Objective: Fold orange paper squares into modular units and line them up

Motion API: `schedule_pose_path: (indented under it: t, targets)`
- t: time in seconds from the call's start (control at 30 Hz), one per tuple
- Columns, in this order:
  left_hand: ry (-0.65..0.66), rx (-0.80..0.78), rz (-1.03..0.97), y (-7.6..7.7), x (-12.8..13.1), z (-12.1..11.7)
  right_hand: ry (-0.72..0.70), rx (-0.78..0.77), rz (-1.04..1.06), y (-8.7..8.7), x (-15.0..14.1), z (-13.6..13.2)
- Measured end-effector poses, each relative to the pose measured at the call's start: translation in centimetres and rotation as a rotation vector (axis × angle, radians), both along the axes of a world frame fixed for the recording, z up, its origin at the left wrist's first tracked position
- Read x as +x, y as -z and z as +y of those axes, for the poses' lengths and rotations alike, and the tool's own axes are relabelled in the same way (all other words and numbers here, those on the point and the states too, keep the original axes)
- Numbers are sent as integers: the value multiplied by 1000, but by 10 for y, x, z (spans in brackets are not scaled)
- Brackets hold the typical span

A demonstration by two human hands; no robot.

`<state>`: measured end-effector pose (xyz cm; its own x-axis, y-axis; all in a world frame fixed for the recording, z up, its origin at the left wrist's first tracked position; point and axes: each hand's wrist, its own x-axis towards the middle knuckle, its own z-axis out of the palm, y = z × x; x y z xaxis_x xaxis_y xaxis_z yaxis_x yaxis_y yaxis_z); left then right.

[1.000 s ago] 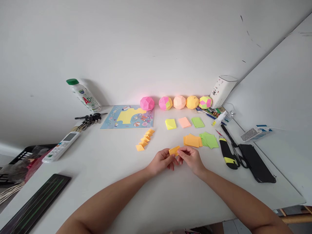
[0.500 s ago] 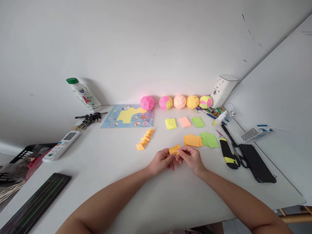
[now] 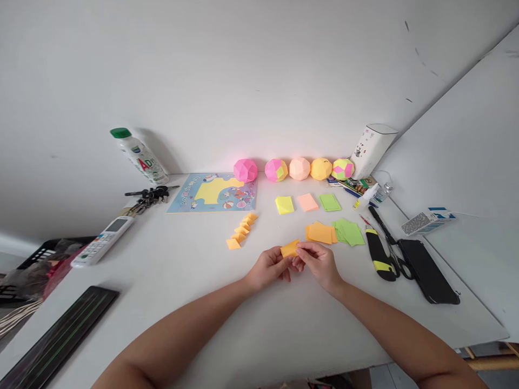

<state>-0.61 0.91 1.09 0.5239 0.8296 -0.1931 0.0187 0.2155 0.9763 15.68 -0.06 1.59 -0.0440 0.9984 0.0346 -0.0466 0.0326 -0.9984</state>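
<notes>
Between both hands is a small orange sticky note (image 3: 289, 249), folded over and held above the table. My left hand (image 3: 271, 267) pinches its left side, with the thumb on the near edge. My right hand (image 3: 319, 262) grips the right end between thumb and forefinger. Beyond the left hand, several folded orange paper pieces (image 3: 240, 232) stand in a slanting row. Just past the right hand lies a loose stack of orange sticky notes (image 3: 321, 233), touching a fanned pile of green notes (image 3: 349, 232).
Along the wall sit several faceted paper balls, among them a pink one (image 3: 245, 170). Yellow (image 3: 284, 205) and salmon (image 3: 308, 202) note pads lie before them. A cutter (image 3: 379, 254), scissors (image 3: 401, 266) and black phone (image 3: 427, 271) are at right; a remote (image 3: 103, 241) and bottle (image 3: 140, 156) at left.
Almost nothing differs. Both hands keep their hold on the orange note, and the fingers shift only very slightly.
</notes>
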Motion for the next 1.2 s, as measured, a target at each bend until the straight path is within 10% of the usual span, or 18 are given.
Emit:
schedule_pose_path:
  t: [1.2]
  targets:
    - [-66,-37,26,-1,1,0,31,4,17,1,-1,-2]
